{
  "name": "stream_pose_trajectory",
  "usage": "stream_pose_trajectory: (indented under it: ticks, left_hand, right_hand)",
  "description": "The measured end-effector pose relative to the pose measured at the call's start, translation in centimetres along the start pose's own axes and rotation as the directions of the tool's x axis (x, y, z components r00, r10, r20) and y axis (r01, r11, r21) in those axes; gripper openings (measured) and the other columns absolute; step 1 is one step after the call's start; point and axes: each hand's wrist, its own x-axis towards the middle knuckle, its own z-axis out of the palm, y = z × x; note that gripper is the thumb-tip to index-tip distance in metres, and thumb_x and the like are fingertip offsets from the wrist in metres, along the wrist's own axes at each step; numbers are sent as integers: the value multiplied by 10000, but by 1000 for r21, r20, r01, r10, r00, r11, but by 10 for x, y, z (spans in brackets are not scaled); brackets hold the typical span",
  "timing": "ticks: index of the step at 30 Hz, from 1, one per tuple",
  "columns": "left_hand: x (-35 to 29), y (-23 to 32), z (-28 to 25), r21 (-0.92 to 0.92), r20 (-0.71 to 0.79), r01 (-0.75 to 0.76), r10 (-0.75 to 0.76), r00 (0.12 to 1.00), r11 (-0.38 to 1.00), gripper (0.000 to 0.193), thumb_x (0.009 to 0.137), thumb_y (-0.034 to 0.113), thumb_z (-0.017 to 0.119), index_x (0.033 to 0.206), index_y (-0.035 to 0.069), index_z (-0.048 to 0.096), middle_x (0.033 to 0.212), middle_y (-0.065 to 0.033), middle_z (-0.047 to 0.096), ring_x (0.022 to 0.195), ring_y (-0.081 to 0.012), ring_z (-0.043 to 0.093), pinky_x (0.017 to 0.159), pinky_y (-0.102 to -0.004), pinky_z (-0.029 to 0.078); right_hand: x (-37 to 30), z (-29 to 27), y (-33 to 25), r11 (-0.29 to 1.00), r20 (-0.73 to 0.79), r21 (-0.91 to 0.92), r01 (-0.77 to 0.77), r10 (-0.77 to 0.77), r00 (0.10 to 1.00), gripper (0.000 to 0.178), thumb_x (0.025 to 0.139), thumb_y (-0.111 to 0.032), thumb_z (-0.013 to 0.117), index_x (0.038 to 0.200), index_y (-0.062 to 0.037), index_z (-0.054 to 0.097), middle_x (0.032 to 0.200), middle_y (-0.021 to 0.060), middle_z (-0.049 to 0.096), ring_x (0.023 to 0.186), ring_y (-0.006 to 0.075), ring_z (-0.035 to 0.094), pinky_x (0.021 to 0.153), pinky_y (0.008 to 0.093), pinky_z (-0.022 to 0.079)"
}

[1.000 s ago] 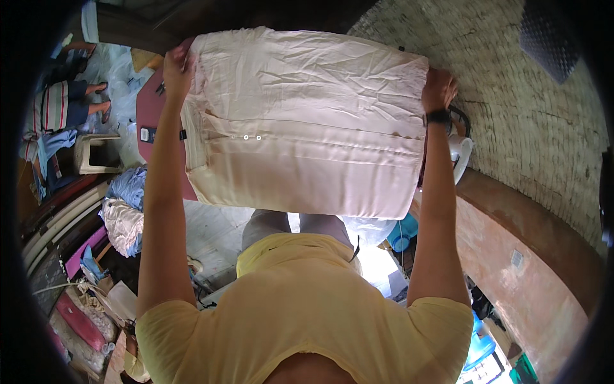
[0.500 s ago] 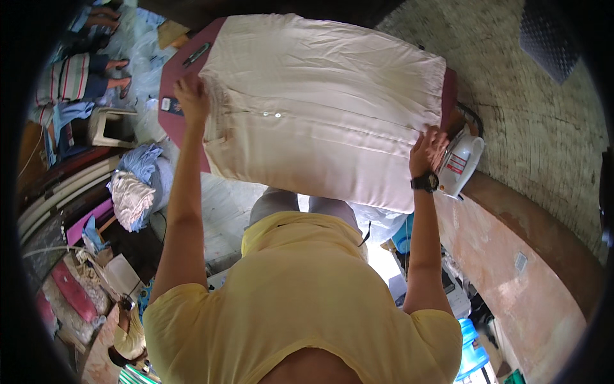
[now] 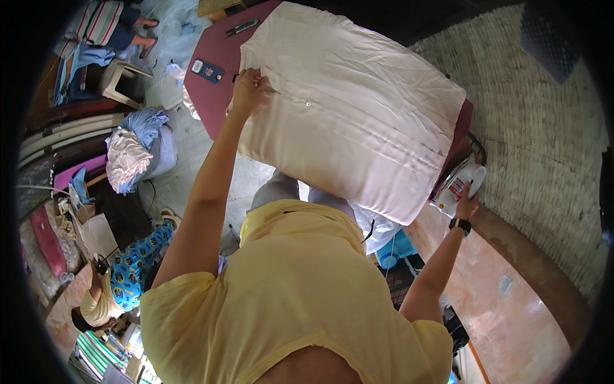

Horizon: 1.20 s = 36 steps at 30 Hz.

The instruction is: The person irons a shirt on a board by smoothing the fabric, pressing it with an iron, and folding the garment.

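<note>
A: Where is the pale garment (image 3: 368, 118) being supported?

B: On the maroon board (image 3: 212, 46), where it is being spread mostly flat, with a small white button (image 3: 308, 104) being shown along its front.

A: What is being done at its left end?

B: The garment's front, near that end, is being touched by the left hand (image 3: 248, 89). The fingers are being curled partway; whether a fold is being pinched cannot be told.

A: And at the right?

B: The white iron (image 3: 472, 173), just beside the board's right end, is being touched by the right hand (image 3: 467, 203). The fingers are being bent against it, but how far they are being closed cannot be told.

A: Which step is being judged to be in hand?

B: The garment is apparently being steadied for pressing while the iron is being handled.

A: What is being called for by the next move?

B: A secure hold is being called for if the iron is to be lifted, with the left fingers being placed clear of its hot face.

A: What is being seen farther out?

B: Small snips (image 3: 243, 28) and a dark card (image 3: 208, 71) are being borne by the board; beyond, a heap of clothes (image 3: 128, 157) is being passed over untouched.
</note>
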Motion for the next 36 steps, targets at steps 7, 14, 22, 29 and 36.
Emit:
stream_pose_trajectory:
  ticks: [7,14,22,29,36]
  left_hand:
    - [-8,17,-11,-248,-37,61,-72,997,967,163,847,67,658,973,37,558,872,-136,627,789,-287,621,689,-379,495]
    - [4,13,-9,-272,94,30,-5,996,962,135,892,76,651,1023,43,666,924,-93,658,795,-188,638,704,-324,511]
    - [-9,11,-14,-424,34,136,-134,990,896,131,857,-12,638,955,24,717,879,-100,668,726,-179,648,653,-306,514]
    - [-24,16,-18,-300,-50,149,-171,984,942,218,778,-62,643,935,56,737,787,-81,593,688,-193,611,652,-311,507]
    - [-25,12,-10,-274,-129,145,-186,974,951,189,768,-30,681,912,75,744,793,-77,562,705,-219,609,656,-330,509]
  right_hand:
    - [-37,6,-131,991,124,-125,-42,58,991,504,906,-510,648,933,-8,602,627,42,606,487,109,535,448,266,425]
    - [-93,166,-246,665,660,-374,646,-299,689,534,850,-582,653,872,-50,700,683,156,680,593,310,664,564,429,519]
    - [-111,302,-250,369,778,-241,898,-479,405,659,711,-705,689,882,-70,739,679,221,660,665,398,663,605,464,548]
    - [-98,336,-249,359,809,-157,920,-488,328,632,712,-684,704,872,-74,741,666,207,661,659,400,669,600,470,547]
    - [-110,363,-281,331,825,-105,938,-498,268,539,751,-612,721,867,-86,741,656,113,686,646,323,684,593,425,543]
